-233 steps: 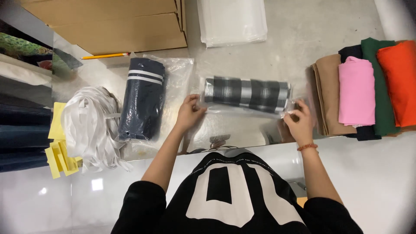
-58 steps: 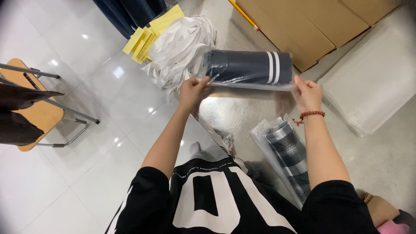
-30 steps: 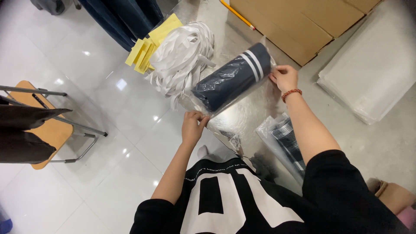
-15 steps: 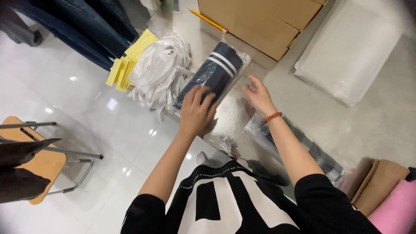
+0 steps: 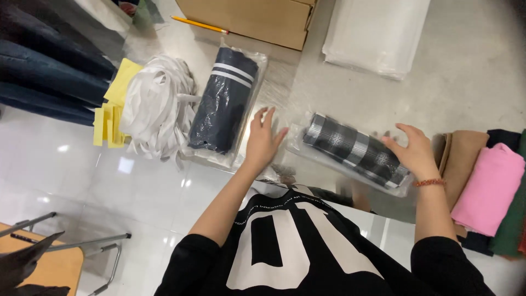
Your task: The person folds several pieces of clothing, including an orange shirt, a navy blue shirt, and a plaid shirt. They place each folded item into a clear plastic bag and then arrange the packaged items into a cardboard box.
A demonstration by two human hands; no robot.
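Observation:
My left hand (image 5: 263, 138) hovers flat with fingers spread between two bagged garments, holding nothing. To its left lies a navy rolled garment with white stripes in a clear plastic bag (image 5: 224, 104). To its right lies a grey plaid rolled garment in a clear bag (image 5: 350, 149). My right hand (image 5: 415, 149) rests on the right end of that plaid bag, fingers spread over it.
A pile of white straps (image 5: 156, 107) and yellow tags (image 5: 112, 112) lie at left. Cardboard boxes (image 5: 257, 19), a pencil (image 5: 198, 24) and a stack of clear bags (image 5: 375, 33) sit at the back. Folded tan, pink and green clothes (image 5: 485, 186) lie at right. A chair (image 5: 49, 263) stands lower left.
The navy bagged garment was lifted, turned and set down beside the white straps. Both hands let go of it and moved right; my right hand now rests on the plaid bag.

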